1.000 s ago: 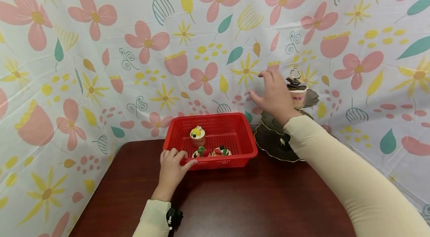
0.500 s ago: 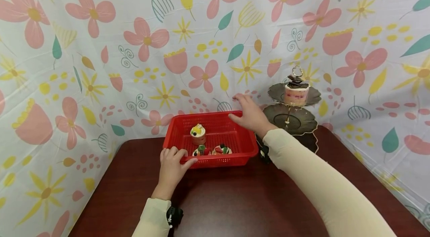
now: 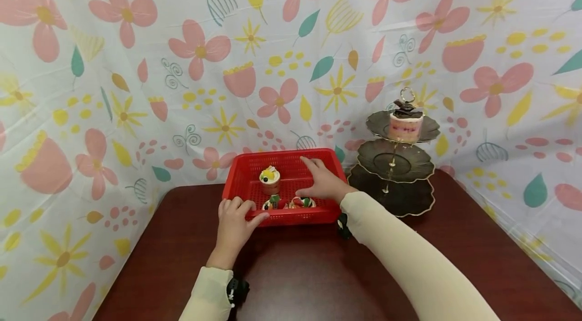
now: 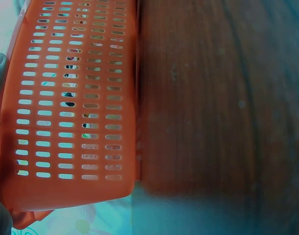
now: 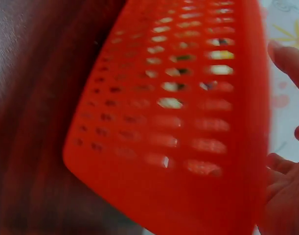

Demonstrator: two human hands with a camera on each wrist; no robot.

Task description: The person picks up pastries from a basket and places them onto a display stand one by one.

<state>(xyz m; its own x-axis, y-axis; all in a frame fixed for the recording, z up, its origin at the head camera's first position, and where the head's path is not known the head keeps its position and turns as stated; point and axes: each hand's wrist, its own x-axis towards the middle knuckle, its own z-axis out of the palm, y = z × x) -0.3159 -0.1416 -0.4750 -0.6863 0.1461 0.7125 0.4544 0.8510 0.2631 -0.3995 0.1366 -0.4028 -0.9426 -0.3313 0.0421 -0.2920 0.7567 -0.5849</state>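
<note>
A red plastic basket (image 3: 284, 217) with slotted walls stands on the table. Inside it are a cupcake (image 3: 270, 179) with yellow fruit on top and, near the front wall, fruit-topped cakes (image 3: 302, 202) partly hidden by the rim. My left hand (image 3: 233, 227) grips the basket's front left corner, fingers curled over the rim and thumb along the front. Over the basket's right side reaches my right hand (image 3: 324, 182), fingers and thumb spread, holding nothing. The right wrist view shows these fingers (image 5: 288, 61) beyond the slotted wall.
To the right of the basket stands a three-tier dark stand (image 3: 395, 160) with gold edges. A layered cake cup (image 3: 404, 126) with chocolate pieces sits on its top tier. The dark red table (image 3: 291, 270) ends at a flower-patterned cloth (image 3: 200, 98) behind.
My right hand has moved left and down from beside the stand's top tier to over the basket. The whole stand is now in sight. My left hand stays on the basket's corner.
</note>
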